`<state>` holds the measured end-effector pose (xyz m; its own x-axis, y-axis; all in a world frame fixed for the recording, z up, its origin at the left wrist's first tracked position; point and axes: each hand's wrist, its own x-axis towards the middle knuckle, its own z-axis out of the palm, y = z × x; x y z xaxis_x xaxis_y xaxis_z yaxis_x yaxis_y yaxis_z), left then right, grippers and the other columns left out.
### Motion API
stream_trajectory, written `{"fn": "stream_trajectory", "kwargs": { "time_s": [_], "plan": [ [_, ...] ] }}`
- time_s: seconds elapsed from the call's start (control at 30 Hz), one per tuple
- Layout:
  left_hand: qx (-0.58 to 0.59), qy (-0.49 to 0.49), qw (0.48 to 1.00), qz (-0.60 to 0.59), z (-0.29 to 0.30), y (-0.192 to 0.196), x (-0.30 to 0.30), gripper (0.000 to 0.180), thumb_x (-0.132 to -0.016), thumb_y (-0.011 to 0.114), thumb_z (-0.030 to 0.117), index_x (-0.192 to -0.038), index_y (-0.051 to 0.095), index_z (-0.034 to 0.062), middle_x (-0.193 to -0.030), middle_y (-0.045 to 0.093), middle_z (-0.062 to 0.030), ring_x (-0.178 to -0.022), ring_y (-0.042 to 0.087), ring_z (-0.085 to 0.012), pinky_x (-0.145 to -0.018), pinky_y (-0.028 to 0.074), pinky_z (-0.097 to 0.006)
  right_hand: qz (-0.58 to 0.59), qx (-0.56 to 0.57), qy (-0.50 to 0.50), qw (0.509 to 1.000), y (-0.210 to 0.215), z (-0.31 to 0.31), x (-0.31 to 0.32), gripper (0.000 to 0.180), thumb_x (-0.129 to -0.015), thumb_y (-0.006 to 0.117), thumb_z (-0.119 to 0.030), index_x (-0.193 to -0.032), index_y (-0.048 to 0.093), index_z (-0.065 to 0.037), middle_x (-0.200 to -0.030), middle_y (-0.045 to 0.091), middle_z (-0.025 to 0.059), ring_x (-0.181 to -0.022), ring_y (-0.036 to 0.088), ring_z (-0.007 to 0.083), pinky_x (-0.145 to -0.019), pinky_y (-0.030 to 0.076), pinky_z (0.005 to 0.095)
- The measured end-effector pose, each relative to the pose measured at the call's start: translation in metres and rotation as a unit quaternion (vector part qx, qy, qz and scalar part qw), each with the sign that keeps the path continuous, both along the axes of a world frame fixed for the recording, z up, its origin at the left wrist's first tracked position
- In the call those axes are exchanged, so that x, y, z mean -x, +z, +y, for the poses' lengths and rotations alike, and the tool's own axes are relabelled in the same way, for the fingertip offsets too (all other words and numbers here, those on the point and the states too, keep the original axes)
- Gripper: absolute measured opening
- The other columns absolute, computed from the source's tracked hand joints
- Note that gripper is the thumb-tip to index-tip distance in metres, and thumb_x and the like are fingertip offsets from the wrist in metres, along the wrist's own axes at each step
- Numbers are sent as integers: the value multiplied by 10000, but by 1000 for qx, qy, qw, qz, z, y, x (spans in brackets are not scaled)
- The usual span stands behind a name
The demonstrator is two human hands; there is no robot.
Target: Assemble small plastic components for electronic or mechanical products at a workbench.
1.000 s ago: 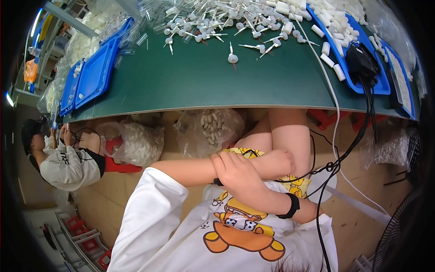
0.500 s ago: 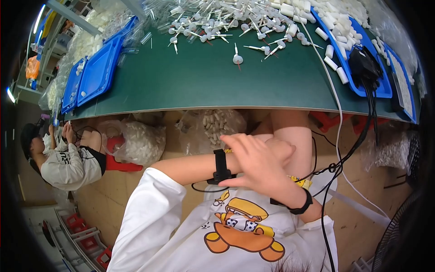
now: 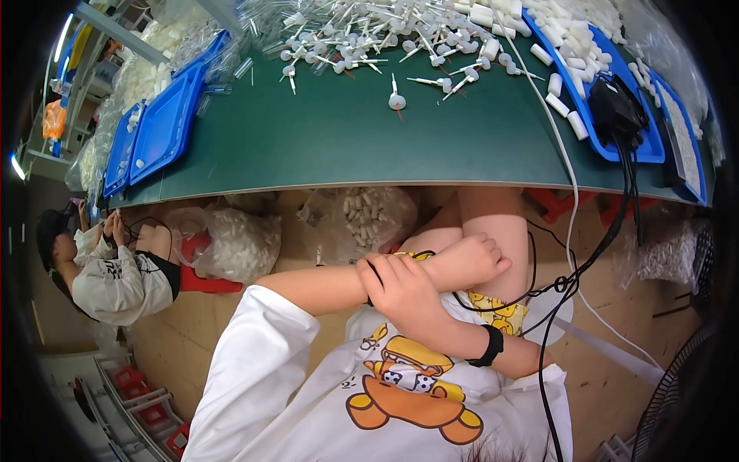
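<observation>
My left forearm crosses in front of me, and my left hand (image 3: pixel 469 263) is loosely curled above my thigh, with nothing showing in it. Wrapped round the left wrist is my right hand (image 3: pixel 396 285), its fingers covering the black wrist strap (image 3: pixel 375 271), of which only a dark sliver shows. A second black band (image 3: pixel 489 345) sits on my right wrist, with a black cable beside it. Both hands are below the near edge of the green table (image 3: pixel 308 146), over my lap.
White-tipped thin parts (image 3: pixel 369 38) lie heaped on the table's far side. Blue trays (image 3: pixel 163 127) stand left; another blue tray (image 3: pixel 650 146) at right bears a black box (image 3: pixel 616 112) with cables. Bags of white pieces (image 3: pixel 362 219) sit underneath. A person (image 3: pixel 119 262) works at left.
My right hand has moved left and closed over the strap on my left wrist; its fingers were spread above the left hand before. The left hand now shows in full.
</observation>
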<state>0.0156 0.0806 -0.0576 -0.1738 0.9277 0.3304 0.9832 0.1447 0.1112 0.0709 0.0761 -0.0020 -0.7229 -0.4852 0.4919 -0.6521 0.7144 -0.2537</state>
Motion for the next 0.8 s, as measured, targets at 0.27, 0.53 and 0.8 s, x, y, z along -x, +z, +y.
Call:
{"fn": "stream_trajectory", "kwargs": {
  "time_s": [0.27, 0.53, 0.8],
  "plan": [
    [42, 41, 926, -374, -6, 2, -13, 37, -782, 537, 74, -786, 518, 43, -724, 598, -65, -649, 584, -219, -573, 455, -334, -22, -8, 38, 999, -1, -1, 3, 306, -647, 573, -117, -933, 543, -11, -771, 474, 45, -730, 502, 165, -671, 412, 270],
    [26, -45, 998, -34, -5, -10, -20, 86, -725, 560, 123, -752, 514, 56, -712, 585, -55, -673, 584, -195, -627, 440, -304, -50, -13, 72, 996, -1, -6, -4, 227, -622, 577, -96, -827, 496, -40, -772, 474, 60, -746, 508, 181, -654, 421, 266],
    [80, -45, 995, -49, 0, -15, -20, 123, -697, 570, 161, -731, 509, 60, -666, 575, -35, -641, 580, -186, -630, 435, -290, -87, 24, 86, 992, -2, -10, -2, 237, -582, 585, -53, -793, 477, -37, -770, 481, 84, -745, 517, 203, -654, 443, 289]
  ]
}}
